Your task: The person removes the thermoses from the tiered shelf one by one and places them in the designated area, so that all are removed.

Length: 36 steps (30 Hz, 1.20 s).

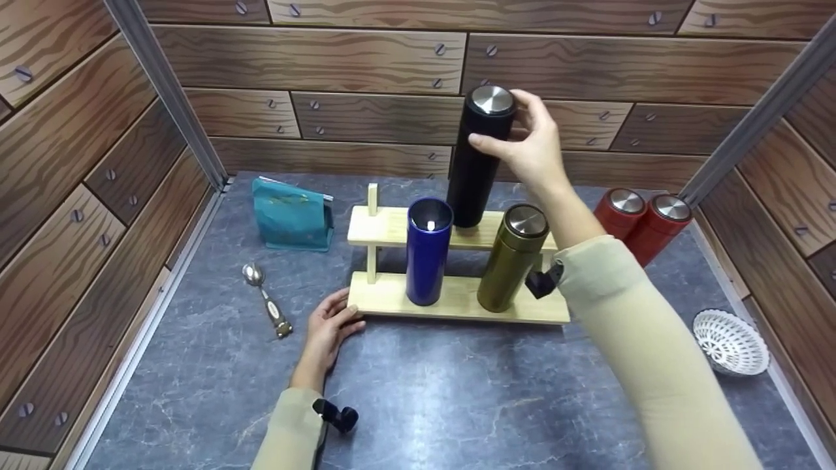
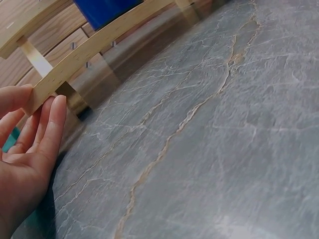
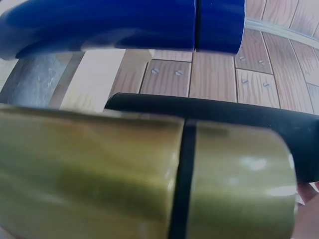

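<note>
In the head view my right hand grips a black thermos flask near its silver lid, thumb in front and fingers behind. The flask stands upright, its base at the upper shelf of a two-tier wooden rack. My left hand pinches the left end of the lower shelf, thumb on top and fingers underneath, as the left wrist view also shows. On that lower shelf stand a blue flask and an olive-gold flask. The gold flask fills the right wrist view, partly hiding the black one.
Two red flasks stand right of the rack, partly behind my right forearm. A white woven basket sits at the right edge. To the left are a teal pouch and a spoon. Wood-patterned walls enclose the grey marbled table.
</note>
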Each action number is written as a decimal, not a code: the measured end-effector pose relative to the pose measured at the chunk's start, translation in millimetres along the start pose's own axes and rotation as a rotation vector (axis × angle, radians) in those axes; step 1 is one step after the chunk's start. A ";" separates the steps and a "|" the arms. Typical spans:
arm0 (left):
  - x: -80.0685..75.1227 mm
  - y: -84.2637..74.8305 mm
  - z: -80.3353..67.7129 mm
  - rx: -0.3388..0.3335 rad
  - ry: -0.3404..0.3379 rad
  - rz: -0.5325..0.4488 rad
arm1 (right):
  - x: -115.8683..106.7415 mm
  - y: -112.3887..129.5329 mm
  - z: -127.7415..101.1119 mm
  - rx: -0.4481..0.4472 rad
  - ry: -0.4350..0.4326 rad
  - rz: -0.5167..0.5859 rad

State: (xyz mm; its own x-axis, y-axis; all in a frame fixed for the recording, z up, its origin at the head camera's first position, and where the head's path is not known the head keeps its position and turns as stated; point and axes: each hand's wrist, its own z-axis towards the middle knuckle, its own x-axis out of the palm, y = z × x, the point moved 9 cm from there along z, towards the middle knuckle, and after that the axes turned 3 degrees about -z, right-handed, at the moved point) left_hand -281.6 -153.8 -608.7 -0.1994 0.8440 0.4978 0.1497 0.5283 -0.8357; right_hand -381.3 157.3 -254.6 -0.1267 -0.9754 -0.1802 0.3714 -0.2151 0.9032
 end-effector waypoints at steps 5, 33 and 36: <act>0.4 0.7 -0.1 0.001 -0.001 -0.004 | -12.9 -2.4 -2.7 0.016 -0.014 -0.026; -2.4 3.6 -1.0 -0.020 -0.011 0.022 | -85.7 -25.4 -23.8 0.090 -0.127 -0.030; -1.2 2.7 -0.3 -0.016 -0.002 0.015 | -95.2 -25.8 -27.2 0.085 -0.147 -0.044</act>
State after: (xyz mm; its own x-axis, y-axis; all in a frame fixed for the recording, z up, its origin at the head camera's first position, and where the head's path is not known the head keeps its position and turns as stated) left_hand -280.6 -153.3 -611.5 -0.1991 0.8518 0.4846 0.1678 0.5168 -0.8395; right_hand -353.7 254.4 -271.3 -0.2761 -0.9465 -0.1669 0.2838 -0.2462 0.9267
